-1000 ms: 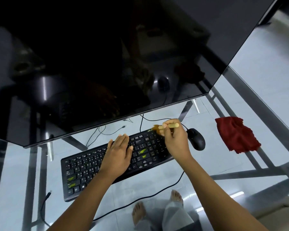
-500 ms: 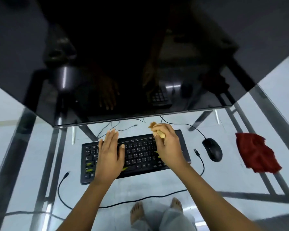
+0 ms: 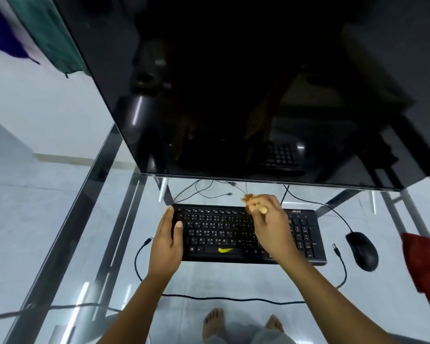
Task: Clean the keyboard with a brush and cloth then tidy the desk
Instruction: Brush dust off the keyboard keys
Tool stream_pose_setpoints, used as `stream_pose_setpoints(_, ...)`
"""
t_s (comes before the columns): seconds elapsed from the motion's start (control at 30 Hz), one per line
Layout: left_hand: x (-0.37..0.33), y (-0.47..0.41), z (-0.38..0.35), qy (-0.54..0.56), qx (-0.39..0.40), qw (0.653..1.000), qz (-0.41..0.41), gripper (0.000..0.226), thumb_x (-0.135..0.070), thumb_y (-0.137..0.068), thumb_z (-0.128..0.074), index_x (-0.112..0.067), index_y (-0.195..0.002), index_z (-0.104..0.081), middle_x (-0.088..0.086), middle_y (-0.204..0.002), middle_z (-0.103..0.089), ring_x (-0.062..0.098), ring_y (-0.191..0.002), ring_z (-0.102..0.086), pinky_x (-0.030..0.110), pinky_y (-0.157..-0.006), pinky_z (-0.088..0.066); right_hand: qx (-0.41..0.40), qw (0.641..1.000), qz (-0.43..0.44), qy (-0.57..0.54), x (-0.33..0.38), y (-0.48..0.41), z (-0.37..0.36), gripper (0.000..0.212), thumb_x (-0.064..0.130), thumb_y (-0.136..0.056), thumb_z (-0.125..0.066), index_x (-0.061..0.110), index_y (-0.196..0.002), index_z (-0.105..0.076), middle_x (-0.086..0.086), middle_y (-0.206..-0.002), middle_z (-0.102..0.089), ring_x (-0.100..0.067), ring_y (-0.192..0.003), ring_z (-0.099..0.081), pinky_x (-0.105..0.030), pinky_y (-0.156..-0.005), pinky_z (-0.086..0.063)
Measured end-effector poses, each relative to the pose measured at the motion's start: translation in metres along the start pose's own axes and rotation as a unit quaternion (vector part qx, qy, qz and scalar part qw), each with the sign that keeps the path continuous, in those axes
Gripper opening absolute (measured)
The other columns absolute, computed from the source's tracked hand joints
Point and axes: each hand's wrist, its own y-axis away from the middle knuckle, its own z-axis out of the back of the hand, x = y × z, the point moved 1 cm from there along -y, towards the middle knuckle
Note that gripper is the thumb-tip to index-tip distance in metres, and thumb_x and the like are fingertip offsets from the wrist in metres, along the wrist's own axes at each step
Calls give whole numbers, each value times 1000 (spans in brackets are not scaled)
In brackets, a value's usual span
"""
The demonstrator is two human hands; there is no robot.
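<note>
The right hand point(image 3: 271, 224) grasps a brush point(image 3: 253, 203), bristles at the keyboard point(image 3: 233, 234)'s top row. The left hand point(image 3: 166, 242), fingers loose, steadies its left end. Short, light strokes along each row should lift dust best. The cloth point(image 3: 425, 264) waits right of the keyboard, past the mouse point(image 3: 361, 250).

Keyboard point(image 3: 248, 234) on counter point(image 3: 60, 244), mid-width, just before the monitor point(image 3: 233, 83) at the rear. Mouse point(image 3: 361, 250) right of keyboard; cloth point(image 3: 425, 264) further right, at the right edge. Loose cable point(image 3: 221, 297) runs along the front, between keyboard and near edge.
</note>
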Motion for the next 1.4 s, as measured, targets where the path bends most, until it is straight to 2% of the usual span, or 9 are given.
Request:
stream_pose_setpoints(0.37,16,4,-2,-38,6,998,-40,65,-56,-96,-22,-22,-151,-26,-11,-155,-30,0,-142,-23,24,-115,-21,72,997,23,28,6,9,-13,13,12,-98,-51,13,-92,-63,-1,-86,-74,-13,-79,-70,-28,-78,-58)
stream_pose_setpoints(0.5,18,4,-3,-31,11,999,-32,64,-56,-95,-22,-25,-151,-25,-13,-155,-27,-4,-142,-19,22,-115,-19,23,1000,5,-2,13,9,-9,12,9,-94,-57,16,-93,-66,7,-100,-63,-3,-88,-63,-9,-80,-47)
stream_pose_setpoints(0.67,20,2,-2,-33,24,998,-39,66,-58,-95,-21,-25,-152,-22,-12,-157,-24,-4,-143,-17,21,-115,-17,128,991,36,-3,23,14,-16,11,16,-96,-55,19,-89,-62,2,-87,-71,-12,-78,-68,-28,-76,-56)
stream_pose_setpoints(0.8,23,0,3,-71,78,993,-60,71,-61,-93,-21,-26,-154,-12,-17,-159,-10,-7,-144,-6,19,-114,-14,39,999,16,-27,22,10,-17,10,12,-96,-55,17,-93,-64,4,-92,-67,-8,-82,-65,-22,-77,-52)
stream_pose_setpoints(0.9,30,-2,11,-86,94,989,-74,68,-60,-94,-20,-28,-153,-13,-19,-158,-11,-8,-143,-8,21,-115,-16,152,987,46,-36,27,11,-25,10,13,-97,-53,15,-92,-62,-3,-87,-74,-14,-78,-70,-33,-77,-59)
stream_pose_setpoints(1.07,30,2,14,-83,78,990,-82,63,-56,-95,-24,-27,-152,-22,-22,-156,-18,-7,-142,-15,24,-115,-22,27,996,1,-84,31,2,-30,11,12,-95,-55,17,-94,-64,3,-101,-65,-6,-92,-65,-16,-84,-51)
stream_pose_setpoints(1.17,30,4,15,-93,80,988,-89,68,-57,-93,-30,-26,-153,-19,-19,-158,-16,-5,-143,-15,24,-112,-25,158,977,-63,-128,40,3,-39,11,17,-97,-54,16,-90,-62,-3,-86,-74,-15,-80,-71,-23,-74,-58)
stream_pose_setpoints(1.3,29,7,16,-99,100,985,-99,76,-61,-90,-36,-31,-153,-7,-20,-159,-8,-2,-144,-14,25,-111,-27,37,987,-92,-124,41,-7,-39,12,17,-96,-55,18,-87,-63,1,-93,-68,-3,-83,-64,-11,-76,-46)
stream_pose_setpoints(1.4,29,6,16,-99,101,985,-95,79,-64,-89,-37,-33,-153,-3,-19,-159,-8,2,-145,-15,30,-112,-31,170,955,-141,-198,47,-9,-47,13,21,-98,-53,13,-95,-63,-3,-91,-74,-15,-83,-72,-24,-79,-56)
